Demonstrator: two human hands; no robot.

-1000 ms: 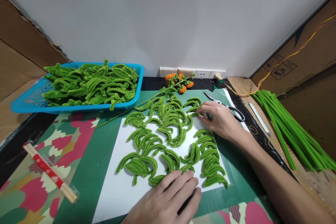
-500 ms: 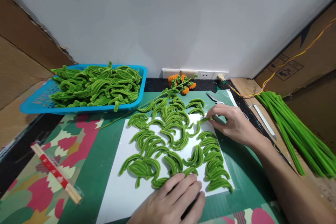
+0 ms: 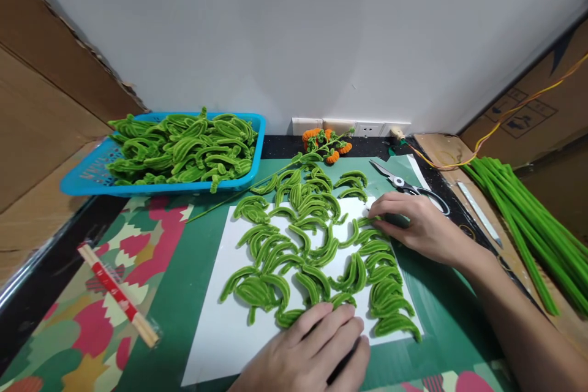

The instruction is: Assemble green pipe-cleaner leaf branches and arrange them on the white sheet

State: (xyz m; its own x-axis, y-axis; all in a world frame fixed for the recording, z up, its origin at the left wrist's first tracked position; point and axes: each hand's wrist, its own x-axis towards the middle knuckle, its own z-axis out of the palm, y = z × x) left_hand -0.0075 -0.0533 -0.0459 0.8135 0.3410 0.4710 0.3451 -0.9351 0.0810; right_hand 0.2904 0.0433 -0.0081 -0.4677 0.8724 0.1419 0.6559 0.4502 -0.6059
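Note:
My right hand (image 3: 413, 220) pinches a small curved green chenille piece (image 3: 366, 220) at the upper right of a white sheet (image 3: 211, 343). Just below it a column of similar green leaf shapes (image 3: 388, 297) runs down the sheet's right side. With fingers stretched out, my left hand (image 3: 316, 349) rests at the sheet's lower edge, its fingertips by more green pieces (image 3: 312, 282); its thumb is hidden. Many curved pieces (image 3: 271, 251) lie in rows across the sheet and above it.
A blue basket (image 3: 87, 180) heaped with green pieces stands back left. Orange flowers on a green stem (image 3: 316, 141) lie behind the sheet. Scissors (image 3: 399, 182) lie beyond my right hand. Green chenille stems (image 3: 528, 226) and a white-handled tool (image 3: 480, 214) are right; wrapped chopsticks (image 3: 117, 294) left.
My right hand has brought the green piece down towards the top of the right column, uncovering the scissors. My left hand stays in place on the sheet. The whole view has shifted slightly.

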